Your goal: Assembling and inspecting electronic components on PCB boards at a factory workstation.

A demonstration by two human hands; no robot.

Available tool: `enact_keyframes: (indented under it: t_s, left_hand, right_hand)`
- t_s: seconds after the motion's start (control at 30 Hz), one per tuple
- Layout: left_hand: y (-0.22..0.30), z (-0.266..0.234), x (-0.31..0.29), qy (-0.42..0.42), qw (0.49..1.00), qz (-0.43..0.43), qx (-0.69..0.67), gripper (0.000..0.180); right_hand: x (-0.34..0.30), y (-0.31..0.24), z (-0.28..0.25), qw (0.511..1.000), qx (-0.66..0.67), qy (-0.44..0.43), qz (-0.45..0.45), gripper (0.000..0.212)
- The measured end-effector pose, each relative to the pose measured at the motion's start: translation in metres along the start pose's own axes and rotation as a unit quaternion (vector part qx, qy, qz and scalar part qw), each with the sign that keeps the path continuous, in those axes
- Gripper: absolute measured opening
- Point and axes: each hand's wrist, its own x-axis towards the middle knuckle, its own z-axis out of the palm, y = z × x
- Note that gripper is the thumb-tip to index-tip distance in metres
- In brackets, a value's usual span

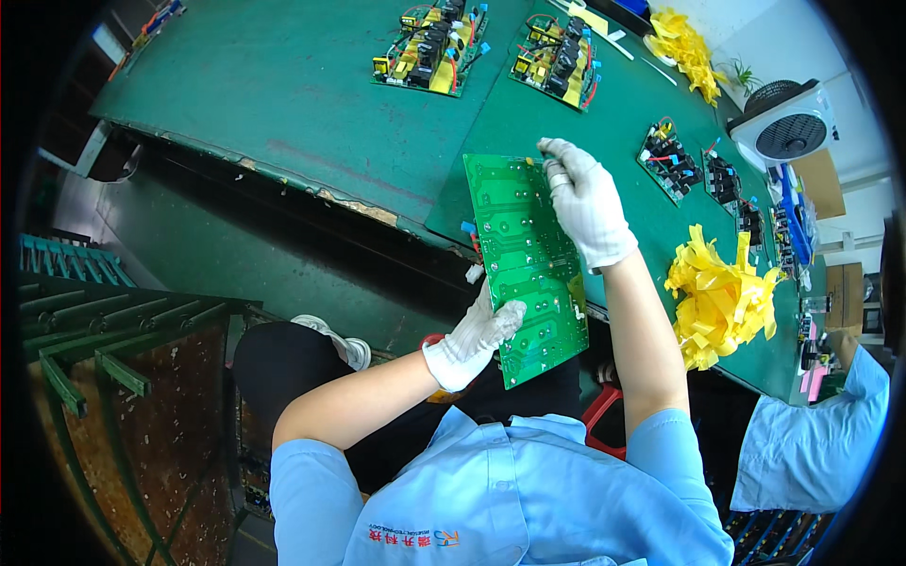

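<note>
A green circuit board (pixel 528 269) is held up over my lap at the table's edge, its solder side facing me. My gloved left hand (pixel 479 338) grips its lower left edge, thumb on the face, other fingers behind it. At the board's upper right, my gloved right hand (pixel 587 203) has its fingers curled together over the face. A small yellow bit (pixel 530 161) shows by those fingertips; whether they pinch anything is hidden. Red and blue wire ends (pixel 470 230) stick out behind the board's left edge.
Two populated boards (pixel 432 47) (pixel 557 61) lie at the far side of the green table (pixel 283 85); several more sit at right. A yellow tape-strip heap (pixel 722 297) is beside my right forearm. A fan (pixel 788 127) stands far right, near a co-worker's sleeve (pixel 812 434). Metal racks (pixel 123 377) are at left.
</note>
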Motion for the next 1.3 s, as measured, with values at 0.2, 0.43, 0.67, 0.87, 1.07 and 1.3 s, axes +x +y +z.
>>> enact_keyframes:
  t_s: [0.2,0.43,0.67,0.87,1.07,1.3]
  left_hand:
    - [0.004,0.004,-0.001,0.028,0.999,-0.03,-0.001,0.079]
    - [0.005,0.004,0.0,0.025,1.0,-0.014,0.005,0.083]
    - [0.003,0.002,0.001,0.019,0.999,-0.023,-0.023,0.076]
    - [0.002,0.004,0.002,0.018,0.999,-0.027,-0.04,0.074]
    - [-0.005,-0.001,0.003,0.012,0.999,-0.013,-0.028,0.078]
    - [0.014,0.011,0.0,0.025,0.999,-0.029,-0.018,0.08]
  right_hand:
    - [-0.002,0.001,-0.001,0.993,-0.095,-0.07,-0.016,0.024]
    - [-0.008,-0.002,0.0,0.99,-0.101,-0.069,0.064,0.028]
    - [-0.009,-0.003,0.003,0.991,-0.114,-0.06,0.038,0.028]
    - [-0.008,-0.004,0.008,0.99,-0.125,-0.061,0.017,0.029]
    - [-0.007,0.007,0.011,0.991,-0.115,-0.066,0.015,0.029]
    - [-0.002,0.017,-0.002,0.996,-0.003,-0.074,0.054,0.034]
